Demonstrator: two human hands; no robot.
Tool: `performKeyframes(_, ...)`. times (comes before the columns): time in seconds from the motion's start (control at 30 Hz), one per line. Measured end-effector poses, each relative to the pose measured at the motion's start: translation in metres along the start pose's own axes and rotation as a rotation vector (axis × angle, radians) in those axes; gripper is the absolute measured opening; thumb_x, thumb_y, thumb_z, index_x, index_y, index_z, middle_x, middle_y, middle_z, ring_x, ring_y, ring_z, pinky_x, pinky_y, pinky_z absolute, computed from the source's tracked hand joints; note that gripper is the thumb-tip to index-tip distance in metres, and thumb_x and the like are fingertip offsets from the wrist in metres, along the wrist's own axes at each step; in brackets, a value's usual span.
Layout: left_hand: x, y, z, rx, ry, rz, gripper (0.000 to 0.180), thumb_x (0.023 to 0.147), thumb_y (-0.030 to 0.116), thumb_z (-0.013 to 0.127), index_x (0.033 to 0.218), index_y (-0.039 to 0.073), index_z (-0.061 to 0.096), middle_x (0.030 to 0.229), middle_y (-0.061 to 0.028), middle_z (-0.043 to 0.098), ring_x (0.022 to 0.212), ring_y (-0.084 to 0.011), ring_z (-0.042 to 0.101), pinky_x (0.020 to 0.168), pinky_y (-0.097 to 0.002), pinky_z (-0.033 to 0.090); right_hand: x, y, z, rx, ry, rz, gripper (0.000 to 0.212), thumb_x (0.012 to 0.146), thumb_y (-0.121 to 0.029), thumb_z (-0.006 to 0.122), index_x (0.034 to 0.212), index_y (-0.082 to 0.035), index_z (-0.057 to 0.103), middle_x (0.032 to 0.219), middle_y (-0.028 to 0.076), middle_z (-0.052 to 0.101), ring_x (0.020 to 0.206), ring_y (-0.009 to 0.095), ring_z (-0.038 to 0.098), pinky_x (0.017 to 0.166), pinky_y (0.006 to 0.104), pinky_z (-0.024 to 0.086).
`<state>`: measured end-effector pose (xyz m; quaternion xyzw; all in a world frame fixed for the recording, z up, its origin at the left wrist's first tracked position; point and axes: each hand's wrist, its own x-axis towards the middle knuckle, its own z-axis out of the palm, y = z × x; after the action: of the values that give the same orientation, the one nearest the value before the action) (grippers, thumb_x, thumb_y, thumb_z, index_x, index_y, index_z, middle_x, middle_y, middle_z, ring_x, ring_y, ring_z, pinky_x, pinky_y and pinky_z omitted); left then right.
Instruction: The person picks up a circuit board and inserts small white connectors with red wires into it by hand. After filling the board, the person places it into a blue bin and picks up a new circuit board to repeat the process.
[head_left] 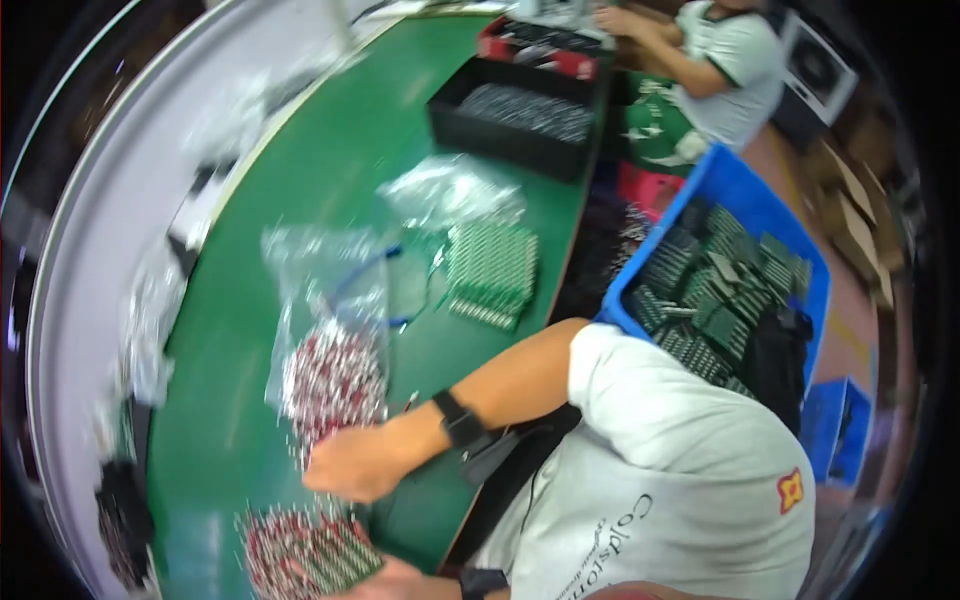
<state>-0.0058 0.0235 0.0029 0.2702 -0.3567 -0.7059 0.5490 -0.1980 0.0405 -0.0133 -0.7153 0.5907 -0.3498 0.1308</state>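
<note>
My right hand (358,464), with a black band at the wrist, is at the near end of a heap of small red parts with silver leads (335,375). Its fingers are curled downward, and their tips and anything between them are hidden. The heap spills from a clear plastic bag (320,265) lying on the bench. At the lower edge, my left hand (390,582) grips the side of a green circuit board panel (345,562). Similar red parts with thin leads stand densely over that panel. Motion blurs both hands somewhat.
A stack of green board panels (490,270) and a crumpled clear bag (450,190) lie on the green bench (215,400). Beyond stands a black bin (500,135) of small parts. A blue crate (720,170) holds boards at right. Another person (735,65) sits at the far end.
</note>
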Motion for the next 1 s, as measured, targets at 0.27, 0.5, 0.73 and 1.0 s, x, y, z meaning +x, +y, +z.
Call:
performKeyframes(0.27, 0.004, -0.010, 0.002, -0.025, -0.215, -0.111, 0.071, 0.098, 0.059, 0.035, 0.152, 0.014, 0.031, 0.156, -0.0125, 0.032, 0.140, -0.0378, 0.031, 0.111, -0.0539, 0.024, -0.009, 0.007, -0.014, 0.230, 0.239, 0.057, 0.018, 0.083, -0.003, 0.057, 0.097, 0.001, 0.046, 0.087, 0.020, 0.054, 0.080, 0.042, 0.057, 0.068, 0.0493, 0.045)
performKeyframes(0.5, 0.008, -0.009, -0.008, -0.174, -0.048, -0.075, 0.066, 0.098, 0.058, 0.036, 0.149, 0.018, 0.036, 0.152, -0.0142, 0.038, 0.132, -0.0391, 0.042, 0.098, -0.0600, 0.043, 0.003, 0.022, 0.002, 0.105, 0.287, -0.195, 0.021, 0.086, -0.011, 0.052, 0.102, 0.003, 0.049, 0.091, 0.023, 0.055, 0.084, 0.041, 0.059, 0.075, 0.0480, 0.049)
performKeyframes(0.73, 0.002, -0.035, 0.010, -0.227, -0.204, -0.135, 0.072, 0.100, 0.055, 0.039, 0.153, 0.009, 0.024, 0.145, -0.0142, 0.043, 0.124, -0.0292, 0.053, 0.101, -0.0445, 0.047, -0.019, 0.004, -0.035, -0.208, 0.310, -0.078, 0.014, 0.089, -0.002, 0.054, 0.101, 0.002, 0.060, 0.091, 0.021, 0.064, 0.082, 0.040, 0.063, 0.072, 0.0424, 0.051)
performKeyframes(1.0, -0.002, -0.028, -0.011, 0.246, -0.179, 0.192, 0.069, 0.105, 0.049, 0.024, 0.155, 0.003, 0.013, 0.159, -0.0124, 0.021, 0.147, -0.0231, 0.018, 0.120, -0.0376, 0.012, -0.015, 0.005, -0.012, -0.090, 0.211, -0.021, 0.013, 0.096, -0.002, 0.051, 0.106, 0.003, 0.058, 0.094, 0.019, 0.064, 0.085, 0.032, 0.064, 0.078, 0.0352, 0.049)
